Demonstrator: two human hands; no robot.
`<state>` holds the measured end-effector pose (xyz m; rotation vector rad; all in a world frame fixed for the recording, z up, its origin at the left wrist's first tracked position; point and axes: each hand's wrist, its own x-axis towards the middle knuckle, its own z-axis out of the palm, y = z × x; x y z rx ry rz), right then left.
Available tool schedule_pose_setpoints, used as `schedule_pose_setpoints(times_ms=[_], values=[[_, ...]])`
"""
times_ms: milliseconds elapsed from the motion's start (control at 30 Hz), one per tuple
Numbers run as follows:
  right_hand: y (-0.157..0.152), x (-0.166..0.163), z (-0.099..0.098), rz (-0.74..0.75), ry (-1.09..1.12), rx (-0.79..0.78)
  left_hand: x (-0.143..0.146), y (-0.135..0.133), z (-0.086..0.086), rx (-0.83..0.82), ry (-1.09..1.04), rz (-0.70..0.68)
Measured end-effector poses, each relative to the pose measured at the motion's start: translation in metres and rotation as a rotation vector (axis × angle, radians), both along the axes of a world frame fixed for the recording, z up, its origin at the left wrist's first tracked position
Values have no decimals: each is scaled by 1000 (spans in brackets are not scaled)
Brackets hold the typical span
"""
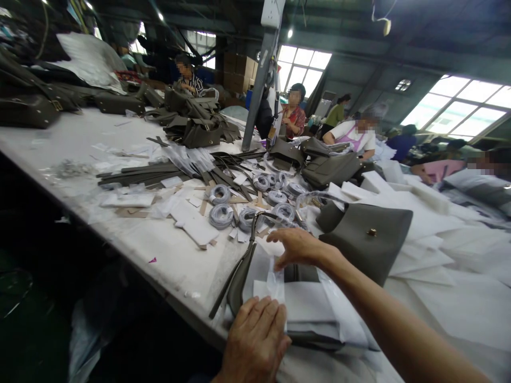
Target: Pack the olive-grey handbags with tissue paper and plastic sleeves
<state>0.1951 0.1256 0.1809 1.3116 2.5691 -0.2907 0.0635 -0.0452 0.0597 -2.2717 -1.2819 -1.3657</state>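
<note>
A grey handbag [239,287] lies on its side in front of me, with white sheets [311,303] and clear plastic film against it. My left hand [257,335] presses on the near edge of this bag, fingers together and bent over the sheet and thumb at the side. Above the bag's far part, my right hand [295,246] is open, its fingers curved and apart from the thumb, close to the plastic film [275,279]. The bag's strap [253,229] loops up beside the right hand. What lies under my left palm is hidden.
Several plastic-wrapped coils [221,216] and grey straps [143,174] lie beyond the bag. Another grey handbag [367,234] stands at right, near stacked white foam sheets [439,239]. A metal post [257,90] rises mid-table. Co-workers [355,133] sit across. The table edge [120,260] runs along the left.
</note>
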Motion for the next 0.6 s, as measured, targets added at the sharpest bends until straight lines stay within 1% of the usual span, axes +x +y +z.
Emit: schedule_pose_setpoints(times_ms=[67,133,200,267,333,367,400,433,467,500,533,567,600], values=[[-6,4,-8,-77,45,-7,-1,-1,3,-33,6,-9],[-12,10,-10,-151,97,83,-2,-2,7,-63,25,-20],[-21,24,-2,-226,173,185,-5,-3,11,-79,74,-39],[-39,48,14,-292,293,231,-8,-1,15,-67,135,-57],[-72,79,31,-351,475,187,-13,1,16,-45,196,-70],[-94,96,37,-384,559,133,-15,3,17,-35,229,-76],[-118,113,41,-422,601,66,-18,4,17,-29,267,-80],[-143,129,41,-472,580,-7,-20,5,18,-25,307,-86],[-169,143,38,-527,513,-93,-21,6,20,-23,342,-94],[-193,156,31,-594,442,-156,-22,7,23,-19,369,-103],[-214,165,20,-661,391,-182,-21,8,26,-15,388,-111],[-232,172,6,-705,366,-171,-17,8,30,-12,393,-112],[-247,175,-11,-735,367,-127,-12,9,35,-10,396,-116]])
